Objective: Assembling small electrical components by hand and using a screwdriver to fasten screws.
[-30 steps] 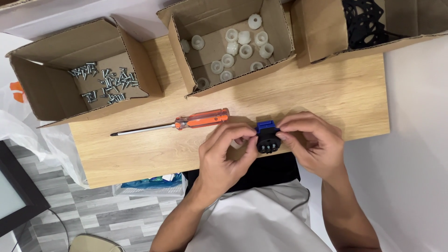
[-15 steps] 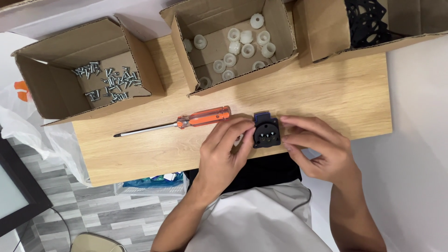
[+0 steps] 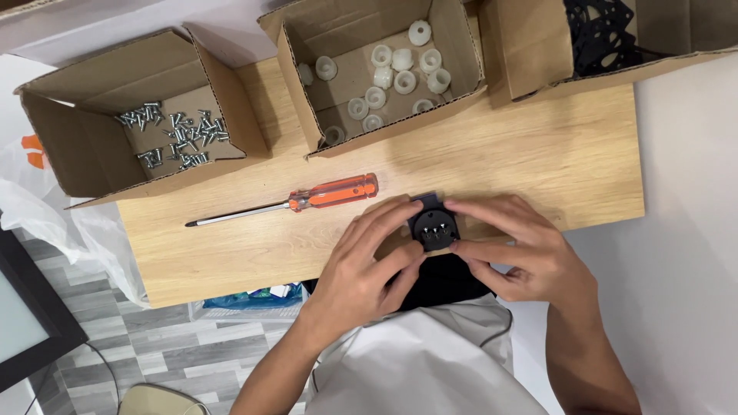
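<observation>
Both hands meet at the lower middle of the frame, clamped from either side on a small black plastic part (image 3: pixel 433 228). The left hand (image 3: pixel 367 265) pinches it with fingertips from the left and below, the right hand (image 3: pixel 521 253) from the right, one finger over the top edge and another under the bottom. The part sits squarely between them, just above the near edge of the wooden table (image 3: pixel 538 154), so neither hand is closer than the other. It is roughly round with a squared tab at its upper end, so its slight long axis runs up and down the frame, and its face shows three small pale metal points (screws or pins, I cannot tell which). Just left of the hands and a little higher lies a screwdriver (image 3: pixel 296 202) with an orange handle, its shaft pointing toward the left edge; the left hand is the nearer one to it. Along the top stand open cardboard boxes: one with screws (image 3: pixel 173 134) at upper left, one with white plastic rings (image 3: pixel 384 77) in the middle, one with black parts (image 3: pixel 607 34) at upper right.
</observation>
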